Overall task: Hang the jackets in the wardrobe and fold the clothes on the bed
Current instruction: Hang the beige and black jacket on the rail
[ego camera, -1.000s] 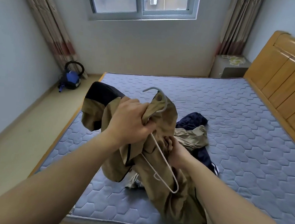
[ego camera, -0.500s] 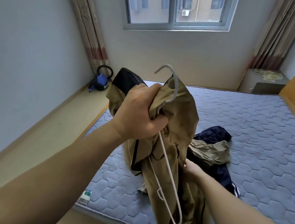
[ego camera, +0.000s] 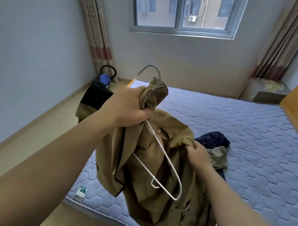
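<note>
Raised jacket (ego camera: 150,176) w/ hanger (ego camera: 160,160) (clothes (ego camera: 213,145) behind).

Tan jacket and hanger in the air, more clothes on the bed.
I see the tan jacket (ego camera: 151,160), black-trimmed, bunched around a white wire hanger (ego camera: 159,153), hook up; dark blue and khaki clothes (ego camera: 213,147) lie crumpled on the quilted bed (ego camera: 250,139).
</note>
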`<state>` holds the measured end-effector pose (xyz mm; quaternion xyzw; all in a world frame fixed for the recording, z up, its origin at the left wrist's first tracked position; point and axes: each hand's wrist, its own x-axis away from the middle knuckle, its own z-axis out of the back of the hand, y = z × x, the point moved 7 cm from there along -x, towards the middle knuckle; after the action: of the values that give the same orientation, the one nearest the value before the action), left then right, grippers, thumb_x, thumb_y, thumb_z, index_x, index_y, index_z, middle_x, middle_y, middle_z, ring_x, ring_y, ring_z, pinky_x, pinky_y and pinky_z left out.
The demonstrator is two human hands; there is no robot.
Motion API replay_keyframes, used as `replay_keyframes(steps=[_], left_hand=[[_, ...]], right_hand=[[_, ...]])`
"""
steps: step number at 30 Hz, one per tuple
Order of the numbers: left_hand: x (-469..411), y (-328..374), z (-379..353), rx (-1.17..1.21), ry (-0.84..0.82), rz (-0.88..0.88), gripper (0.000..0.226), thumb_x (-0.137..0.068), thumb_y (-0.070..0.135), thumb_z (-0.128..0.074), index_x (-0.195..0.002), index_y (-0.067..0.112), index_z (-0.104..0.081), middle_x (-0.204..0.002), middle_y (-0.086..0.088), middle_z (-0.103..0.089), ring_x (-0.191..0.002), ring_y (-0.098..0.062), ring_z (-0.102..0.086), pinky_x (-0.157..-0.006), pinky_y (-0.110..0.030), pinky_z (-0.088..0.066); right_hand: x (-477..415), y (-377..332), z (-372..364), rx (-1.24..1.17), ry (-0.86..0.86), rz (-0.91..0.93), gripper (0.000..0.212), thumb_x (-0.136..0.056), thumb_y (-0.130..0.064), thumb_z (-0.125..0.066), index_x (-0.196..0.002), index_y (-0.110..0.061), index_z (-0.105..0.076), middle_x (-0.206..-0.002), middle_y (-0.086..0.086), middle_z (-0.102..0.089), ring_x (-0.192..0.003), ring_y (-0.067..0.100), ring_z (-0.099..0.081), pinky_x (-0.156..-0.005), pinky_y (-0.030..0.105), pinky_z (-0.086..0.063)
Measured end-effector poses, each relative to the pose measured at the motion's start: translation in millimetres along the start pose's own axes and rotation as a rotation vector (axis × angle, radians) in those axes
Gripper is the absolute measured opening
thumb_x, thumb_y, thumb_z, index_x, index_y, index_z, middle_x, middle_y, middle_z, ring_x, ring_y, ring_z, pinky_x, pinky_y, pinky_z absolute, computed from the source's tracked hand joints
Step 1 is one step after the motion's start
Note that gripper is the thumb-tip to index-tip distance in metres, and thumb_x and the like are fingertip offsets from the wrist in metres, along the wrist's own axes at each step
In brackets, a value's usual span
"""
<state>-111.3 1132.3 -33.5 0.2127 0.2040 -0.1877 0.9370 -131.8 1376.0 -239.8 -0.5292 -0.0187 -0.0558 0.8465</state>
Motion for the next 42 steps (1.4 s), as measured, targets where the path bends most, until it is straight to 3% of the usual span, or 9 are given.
replay_keyframes(steps=[2, 6, 11, 15, 25, 28, 32, 39, 42], left_hand=[[2.9, -2.0, -6.4, -0.042, -0.034, 0.011, 0.022, -0.075, 0.045, -0.054, -0.075, 0.023, -0.054, -0.066, 0.008, -0.057, -0.064, -0.015, -0.056, -0.062, -0.037, -0.049], [8.0, -17.7, -10.3, -0.124, 0.038, 0.128, 0.033, -0.076, 0.057, -0.055, -0.08, 0.024, -0.056, -0.074, 0.005, -0.062, -0.073, -0.024, -0.061, -0.066, -0.038, -0.051], [10.3, -33.5, -4.6, -0.189, 0.097, 0.301, 0.084, -0.059, 0.094, -0.057, -0.11, 0.027, -0.059, -0.097, 0.001, -0.071, -0.089, -0.025, -0.067, -0.079, -0.043, -0.057], [14.5, -32.9, -5.0, -0.181, 0.131, 0.356, 0.083, -0.06, 0.091, -0.061, -0.109, 0.024, -0.059, -0.096, -0.001, -0.07, -0.089, -0.027, -0.067, -0.077, -0.041, -0.056], [37.4, -29.2, 19.6, -0.241, 0.224, 0.437, 0.068, -0.072, 0.082, -0.064, -0.099, 0.02, -0.05, -0.085, 0.001, -0.059, -0.078, -0.023, -0.055, -0.068, -0.035, -0.04], [49.5, -33.1, 10.4, -0.152, 0.144, 0.387, 0.067, -0.08, 0.074, -0.064, -0.119, 0.02, -0.054, -0.102, -0.003, -0.068, -0.097, -0.03, -0.064, -0.071, -0.035, -0.041], [67.8, -44.3, -0.4, -0.044, -0.003, 0.312, 0.051, -0.088, 0.068, -0.057, -0.114, 0.025, -0.057, -0.105, 0.003, -0.068, -0.1, -0.024, -0.064, -0.075, -0.034, -0.046], [112.5, -92.0, 51.5, 0.213, 0.227, 0.522, 0.025, -0.088, 0.038, -0.072, -0.11, 0.026, -0.067, -0.105, 0.009, -0.072, -0.101, -0.016, -0.064, -0.078, -0.026, -0.041], [136.9, -117.9, 64.8, 0.286, 0.28, 0.622, 0.022, -0.087, 0.043, -0.073, -0.104, 0.031, -0.066, -0.098, 0.017, -0.069, -0.095, -0.009, -0.063, -0.072, -0.021, -0.043]], right_hand=[[-3.7, -3.8, 8.8, -0.01, -0.036, -0.063, 0.026, -0.1, -0.037, -0.051, -0.105, -0.021, -0.071, -0.109, 0.001, -0.069, -0.109, 0.024, -0.06, -0.089, 0.034, -0.045], [-1.0, -6.5, 25.6, -0.177, -0.1, -0.245, 0.088, -0.083, -0.081, -0.045, -0.143, -0.017, -0.054, -0.143, 0.003, -0.055, -0.134, 0.026, -0.049, -0.117, 0.044, -0.035], [7.1, -30.0, 52.3, -0.127, 0.003, -0.127, 0.062, -0.102, -0.058, -0.041, -0.141, -0.012, -0.054, -0.133, -0.001, -0.052, -0.128, 0.027, -0.049, -0.105, 0.035, -0.037], [15.8, -52.1, 64.8, 0.01, 0.091, 0.005, 0.05, -0.101, -0.055, -0.046, -0.13, -0.016, -0.061, -0.115, 0.0, -0.059, -0.102, 0.021, -0.051, -0.087, 0.031, -0.036], [31.0, -115.4, 58.7, 0.322, 0.225, 0.169, 0.042, -0.1, -0.059, -0.043, -0.115, -0.023, -0.06, -0.1, -0.003, -0.059, -0.089, 0.021, -0.05, -0.081, 0.038, -0.044], [35.8, -140.7, 29.1, 0.394, 0.17, 0.254, 0.041, -0.099, -0.06, -0.043, -0.113, -0.024, -0.058, -0.095, -0.007, -0.055, -0.087, 0.019, -0.047, -0.076, 0.035, -0.038], [49.6, -175.5, -19.7, 0.362, 0.068, 0.409, 0.033, -0.099, -0.059, -0.045, -0.103, -0.029, -0.057, -0.095, -0.009, -0.061, -0.09, 0.018, -0.055, -0.074, 0.035, -0.04], [90.5, -220.1, -98.6, 0.151, -0.484, 0.713, 0.012, -0.092, -0.043, -0.07, -0.098, -0.033, -0.067, -0.094, -0.02, -0.063, -0.093, 0.002, -0.059, -0.078, 0.016, -0.048], [90.8, -223.5, -114.7, -0.2, -0.527, 0.593, 0.024, -0.095, -0.04, -0.064, -0.116, -0.029, -0.069, -0.109, -0.006, -0.071, -0.106, 0.017, -0.067, -0.09, 0.036, -0.054]])
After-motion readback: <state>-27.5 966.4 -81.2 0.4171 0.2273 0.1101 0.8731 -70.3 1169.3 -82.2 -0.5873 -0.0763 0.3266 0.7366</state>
